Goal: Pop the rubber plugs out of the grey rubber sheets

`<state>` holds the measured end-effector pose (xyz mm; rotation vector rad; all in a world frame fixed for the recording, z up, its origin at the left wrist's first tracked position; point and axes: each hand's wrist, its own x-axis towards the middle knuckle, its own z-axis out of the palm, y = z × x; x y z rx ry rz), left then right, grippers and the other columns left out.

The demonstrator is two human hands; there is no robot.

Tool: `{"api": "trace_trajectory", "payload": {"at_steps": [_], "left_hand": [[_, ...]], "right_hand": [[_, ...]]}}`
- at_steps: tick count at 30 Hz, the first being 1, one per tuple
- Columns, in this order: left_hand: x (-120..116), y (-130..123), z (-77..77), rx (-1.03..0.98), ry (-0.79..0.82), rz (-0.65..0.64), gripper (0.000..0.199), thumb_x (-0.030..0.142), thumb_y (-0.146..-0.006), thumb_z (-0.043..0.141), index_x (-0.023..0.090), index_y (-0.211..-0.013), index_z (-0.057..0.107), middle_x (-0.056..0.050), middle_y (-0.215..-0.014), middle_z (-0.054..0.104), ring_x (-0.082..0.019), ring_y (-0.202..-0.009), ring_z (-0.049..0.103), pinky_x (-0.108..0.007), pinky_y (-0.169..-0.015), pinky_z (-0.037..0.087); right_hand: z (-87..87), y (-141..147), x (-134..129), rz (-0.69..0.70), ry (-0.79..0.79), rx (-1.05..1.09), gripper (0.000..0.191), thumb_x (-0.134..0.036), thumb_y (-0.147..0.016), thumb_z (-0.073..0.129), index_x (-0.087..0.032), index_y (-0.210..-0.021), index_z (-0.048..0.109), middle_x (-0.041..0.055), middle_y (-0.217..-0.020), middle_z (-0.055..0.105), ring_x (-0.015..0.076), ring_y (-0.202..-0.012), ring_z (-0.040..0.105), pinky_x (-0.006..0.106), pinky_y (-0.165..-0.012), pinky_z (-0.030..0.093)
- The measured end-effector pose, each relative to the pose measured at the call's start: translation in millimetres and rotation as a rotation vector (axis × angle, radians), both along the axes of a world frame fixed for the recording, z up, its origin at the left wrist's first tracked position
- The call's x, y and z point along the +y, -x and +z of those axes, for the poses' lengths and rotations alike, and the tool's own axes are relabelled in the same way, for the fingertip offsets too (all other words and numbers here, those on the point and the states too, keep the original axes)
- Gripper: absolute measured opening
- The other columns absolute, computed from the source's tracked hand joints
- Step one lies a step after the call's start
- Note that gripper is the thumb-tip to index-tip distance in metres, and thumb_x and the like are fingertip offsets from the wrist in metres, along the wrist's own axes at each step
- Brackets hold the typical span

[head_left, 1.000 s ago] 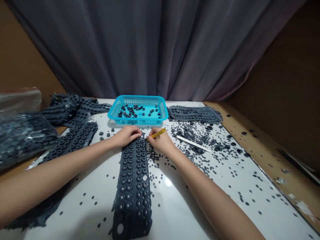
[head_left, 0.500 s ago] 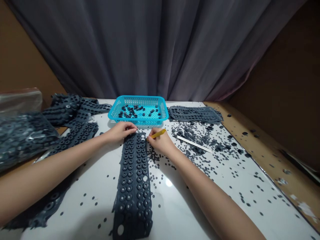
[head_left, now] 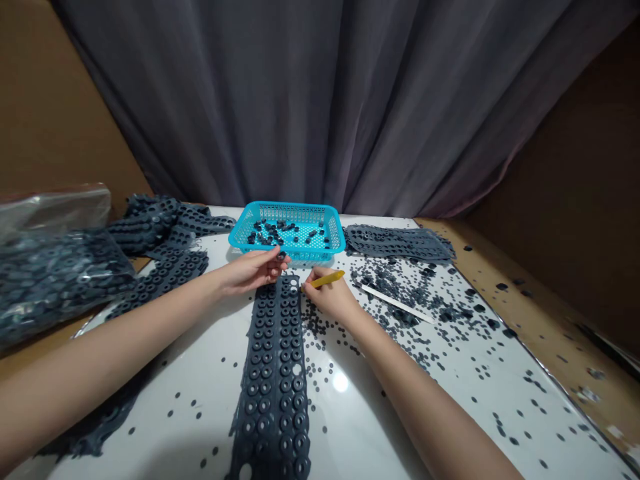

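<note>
A dark grey rubber sheet (head_left: 274, 373) with rows of moulded rings and a few round holes lies lengthwise before me. My left hand (head_left: 255, 272) is at its far end, closed, with a small black rubber ring (head_left: 281, 255) between thumb and fingers. It is just in front of the blue plastic basket (head_left: 287, 251), which has several loose black rings in it. On the sheet's far right corner, my right hand (head_left: 329, 295) grips a slim yellow tool (head_left: 329, 279) like a pen; its tip is too small to make out.
Small black discs (head_left: 395, 287) are scattered over the white table, with a white strip (head_left: 397, 302) among them. Another rubber sheet (head_left: 400, 243) lies back right. More sheets (head_left: 160, 223) are heaped back left, beside a clear bag (head_left: 60, 280) of black pieces.
My left hand has lifted off the sheet's far end toward the basket, with a small black ring now showing in its fingers. My right hand still holds the yellow tool. The view has shifted slightly.
</note>
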<state>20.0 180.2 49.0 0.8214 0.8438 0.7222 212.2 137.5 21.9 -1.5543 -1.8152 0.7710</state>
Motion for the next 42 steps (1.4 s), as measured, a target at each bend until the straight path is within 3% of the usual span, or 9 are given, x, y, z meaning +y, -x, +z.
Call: {"api": "trace_trajectory", "payload": {"at_steps": [7, 13, 16, 17, 20, 23, 26, 29, 42], "left_hand": [[-4, -12, 10.3, 0.165, 0.003, 0.049, 0.049, 0.034, -0.098, 0.034, 0.009, -0.068, 0.063, -0.004, -0.062, 0.054, -0.006, -0.051, 0.046, -0.016, -0.051, 0.041], [11, -14, 9.8, 0.353, -0.200, 0.111, 0.041, 0.039, -0.092, 0.046, 0.010, -0.071, 0.065, -0.007, -0.067, 0.059, -0.008, -0.050, 0.045, -0.021, -0.051, 0.041], [38, -8, 11.3, 0.549, -0.494, 0.238, 0.041, 0.047, -0.090, 0.047, 0.013, -0.084, 0.068, -0.009, -0.086, 0.065, -0.015, -0.071, 0.056, -0.028, -0.071, 0.047], [48, -5, 11.4, 0.743, -0.751, 0.271, 0.042, 0.047, -0.090, 0.043, 0.014, -0.091, 0.069, -0.009, -0.097, 0.066, -0.019, -0.085, 0.058, -0.032, -0.081, 0.047], [62, 2, 8.1, 0.939, -0.941, 0.289, 0.043, 0.049, -0.083, 0.052, 0.016, -0.107, 0.067, -0.012, -0.132, 0.051, -0.032, -0.126, 0.038, -0.047, -0.107, 0.026], [49, 3, 0.9, 1.158, -1.144, 0.188, 0.052, 0.047, -0.083, 0.052, 0.017, -0.126, 0.056, -0.014, -0.146, 0.034, -0.037, -0.132, 0.025, -0.054, -0.106, 0.020], [21, 0, -4.9, 1.221, -1.416, -0.116, 0.039, 0.042, -0.084, 0.053, 0.019, -0.114, 0.062, -0.012, -0.125, 0.052, -0.032, -0.116, 0.042, -0.048, -0.098, 0.029], [-2, -6, -8.1, 1.164, -1.483, -0.338, 0.021, 0.037, -0.084, 0.056, 0.021, -0.093, 0.067, -0.006, -0.100, 0.060, -0.026, -0.099, 0.049, -0.041, -0.089, 0.031], [-4, -10, -19.2, 1.094, -1.364, -0.464, 0.018, 0.032, -0.079, 0.061, 0.021, -0.092, 0.067, -0.004, -0.095, 0.064, -0.025, -0.094, 0.051, -0.035, -0.080, 0.029]], "right_hand": [[-1.0, -1, 0, 0.002, 0.000, 0.031, 0.013, -0.014, -0.071, 0.056, -0.018, -0.061, 0.050, -0.0010, -0.059, 0.056, 0.0117, -0.055, 0.050, 0.022, -0.056, 0.037], [0.6, -1, 0, -0.001, 0.023, 0.033, 0.012, -0.013, -0.071, 0.056, -0.018, -0.061, 0.051, -0.0003, -0.059, 0.057, 0.0127, -0.056, 0.052, 0.023, -0.057, 0.037], [2.5, -1, -1, 0.001, 0.024, 0.017, 0.014, -0.012, -0.071, 0.056, -0.018, -0.060, 0.050, 0.0000, -0.061, 0.057, 0.0129, -0.059, 0.052, 0.023, -0.057, 0.036], [3.3, -1, -2, 0.001, 0.025, 0.009, 0.014, -0.012, -0.071, 0.056, -0.018, -0.060, 0.050, 0.0000, -0.061, 0.057, 0.0130, -0.059, 0.052, 0.023, -0.057, 0.036], [5.5, -2, -3, 0.011, 0.016, 0.008, 0.014, -0.012, -0.072, 0.056, -0.018, -0.060, 0.051, -0.0004, -0.061, 0.057, 0.0126, -0.059, 0.052, 0.023, -0.057, 0.036], [7.3, -5, -2, 0.020, -0.018, 0.027, 0.012, -0.013, -0.072, 0.054, -0.018, -0.062, 0.052, -0.0011, -0.062, 0.057, 0.0122, -0.060, 0.052, 0.022, -0.057, 0.036], [8.3, -10, -1, -0.006, -0.029, 0.048, 0.012, -0.014, -0.072, 0.054, -0.018, -0.061, 0.050, -0.0023, -0.060, 0.056, 0.0120, -0.058, 0.051, 0.022, -0.055, 0.035], [7.2, -12, 0, 0.001, 0.022, 0.106, 0.012, -0.014, -0.071, 0.053, -0.018, -0.061, 0.050, -0.0029, -0.057, 0.056, 0.0117, -0.056, 0.051, 0.021, -0.053, 0.036], [2.7, -3, -4, 0.023, 0.026, 0.022, 0.016, -0.011, -0.069, 0.052, -0.018, -0.056, 0.046, -0.0023, -0.055, 0.053, 0.0118, -0.056, 0.050, 0.022, -0.056, 0.037]]}}
